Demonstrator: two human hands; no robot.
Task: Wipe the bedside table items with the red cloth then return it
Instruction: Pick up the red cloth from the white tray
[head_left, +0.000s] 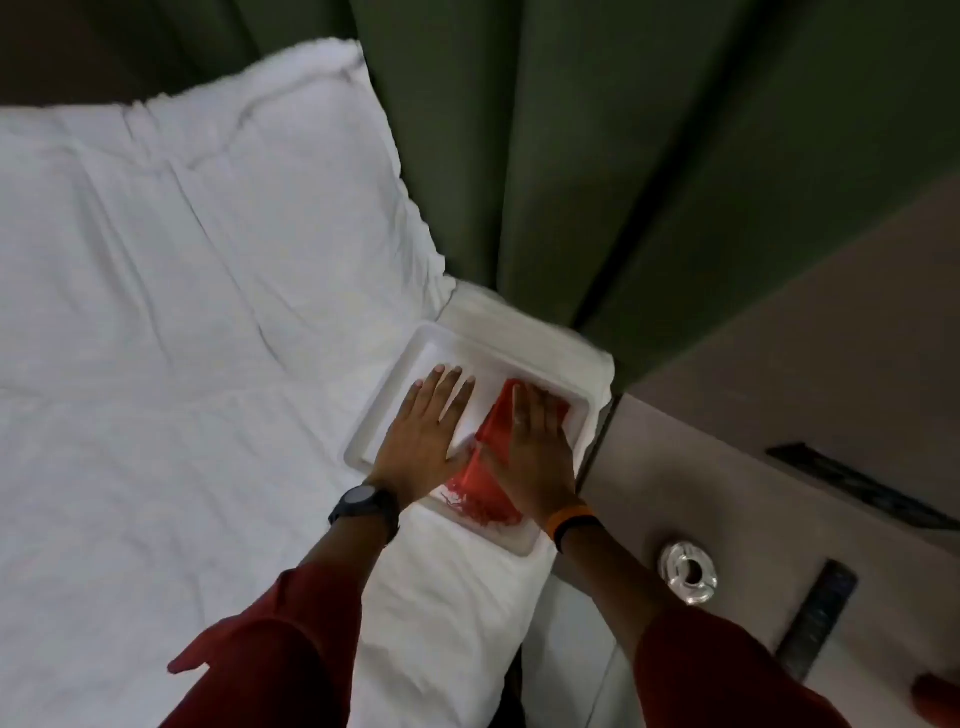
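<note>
Red cloth (488, 467) lies in white tray (582, 410) on bed (156, 312). Right hand (530, 447) flat on cloth, left hand (426, 421) flat beside; fingers spread, gripping nothing. Likely return step, or pickup.

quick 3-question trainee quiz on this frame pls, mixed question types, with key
1. True or false: the red cloth lies in the white tray.
2. Which hand presses flat on the cloth? A) left hand B) right hand
3. Fill in: the tray rests on the white ____, beside the bedside table.

Key: 1 true; 2 B, while the left lies mostly on the tray floor, at most touching the cloth's edge; 3 bed.
</note>
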